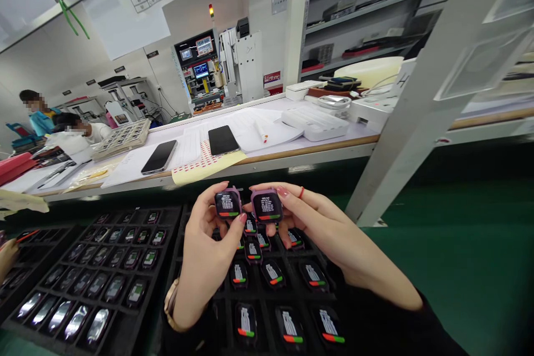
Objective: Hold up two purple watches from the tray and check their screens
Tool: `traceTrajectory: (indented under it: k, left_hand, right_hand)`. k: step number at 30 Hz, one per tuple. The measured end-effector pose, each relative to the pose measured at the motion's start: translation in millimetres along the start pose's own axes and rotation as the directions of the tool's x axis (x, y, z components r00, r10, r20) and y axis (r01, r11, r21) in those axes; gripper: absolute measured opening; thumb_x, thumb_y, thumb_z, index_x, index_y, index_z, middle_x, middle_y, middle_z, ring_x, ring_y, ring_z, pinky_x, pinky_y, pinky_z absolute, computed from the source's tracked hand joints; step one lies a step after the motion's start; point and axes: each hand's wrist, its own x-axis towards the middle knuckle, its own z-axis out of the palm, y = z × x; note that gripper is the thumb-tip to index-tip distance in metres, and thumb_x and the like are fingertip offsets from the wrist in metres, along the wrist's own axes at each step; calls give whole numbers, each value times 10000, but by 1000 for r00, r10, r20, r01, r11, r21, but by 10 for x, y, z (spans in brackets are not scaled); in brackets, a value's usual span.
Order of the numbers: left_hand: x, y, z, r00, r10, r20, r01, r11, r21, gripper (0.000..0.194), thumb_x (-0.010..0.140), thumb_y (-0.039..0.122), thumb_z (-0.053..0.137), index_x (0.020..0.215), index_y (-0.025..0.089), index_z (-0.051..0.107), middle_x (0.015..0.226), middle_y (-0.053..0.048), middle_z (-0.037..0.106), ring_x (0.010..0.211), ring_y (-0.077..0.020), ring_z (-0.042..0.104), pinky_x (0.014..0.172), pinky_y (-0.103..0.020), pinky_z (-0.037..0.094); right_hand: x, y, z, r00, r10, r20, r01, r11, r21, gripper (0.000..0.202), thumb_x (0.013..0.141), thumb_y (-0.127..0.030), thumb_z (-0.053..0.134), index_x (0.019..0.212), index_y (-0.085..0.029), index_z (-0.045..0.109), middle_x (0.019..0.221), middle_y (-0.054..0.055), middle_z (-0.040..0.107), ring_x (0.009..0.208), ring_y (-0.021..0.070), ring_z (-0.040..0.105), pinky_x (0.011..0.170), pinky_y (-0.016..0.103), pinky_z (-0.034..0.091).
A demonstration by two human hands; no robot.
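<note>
My left hand [206, 250] holds up a small pink-cased watch body [227, 203] with a lit screen of text and a red and green bar. My right hand [321, 228] holds a second pink watch body [267, 206] right beside it, the two nearly touching. Both are raised above a black compartment tray [334, 295] filled with several more lit watch bodies, one per pocket. A wristwatch sits on my left wrist.
A second black tray [120, 322] of watch bodies lies to the left on the green belt [459, 267]. Behind it, a raised shelf carries two dark phones [159, 156], red-dot sticker sheets [200, 162], papers and white boxes [315, 123]. A white post [421, 94] rises at right. Two people sit far left.
</note>
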Motion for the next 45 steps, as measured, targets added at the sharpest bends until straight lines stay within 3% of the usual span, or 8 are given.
traceTrajectory:
  k: [14,20,25,34,40,45]
  left_hand:
    - [-10,-1,-9,1000,-6,-3,6,1000,18,441,844,193,739,1257,259,600,1251,-60,670,1061,-189,667,795,-236,561]
    - [-8,-13,-9,1000,-7,7,7,1000,6,441,851,193,733,1261,283,597,1272,-46,666,1123,-198,655,857,-250,566]
    - [-6,2,-3,1000,-14,-4,14,1000,9,435,840,201,738,1249,275,608,1243,-56,680,1080,-200,671,833,-256,575]
    - [-18,3,-11,1000,-17,8,17,1000,3,438,850,185,727,1257,295,605,1204,-39,685,1029,-168,670,801,-227,558]
    - [-21,-2,-16,1000,-21,4,21,1000,5,440,851,187,716,1265,277,599,1205,-55,673,1023,-189,662,752,-245,552]
    - [-30,-9,-14,999,-38,11,38,999,3,454,855,167,699,1276,299,591,1099,-33,672,895,-156,642,693,-235,519]
  right_hand:
    - [-4,8,1,1000,16,-8,-16,999,-31,417,1027,-496,597,1264,-169,702,824,78,699,656,196,646,473,225,524]
    - [-12,-37,35,1000,22,-8,-22,1000,-10,375,1020,-473,626,1236,-180,715,911,88,711,677,181,642,480,203,520]
    - [-47,-78,58,997,66,-29,-65,998,7,316,1058,-422,579,1233,-197,713,909,69,698,703,172,625,526,197,521]
    - [-61,-93,65,993,102,-53,-103,995,-9,371,1032,-470,604,1270,-200,695,1051,99,708,718,189,642,535,235,527]
    - [-37,-45,31,996,79,-33,-81,994,-72,450,1003,-560,618,1252,-194,702,1014,104,712,693,213,641,519,267,526]
    - [-34,26,-1,994,97,-44,-100,991,-88,528,971,-631,639,1253,-188,691,810,78,712,622,205,591,505,256,507]
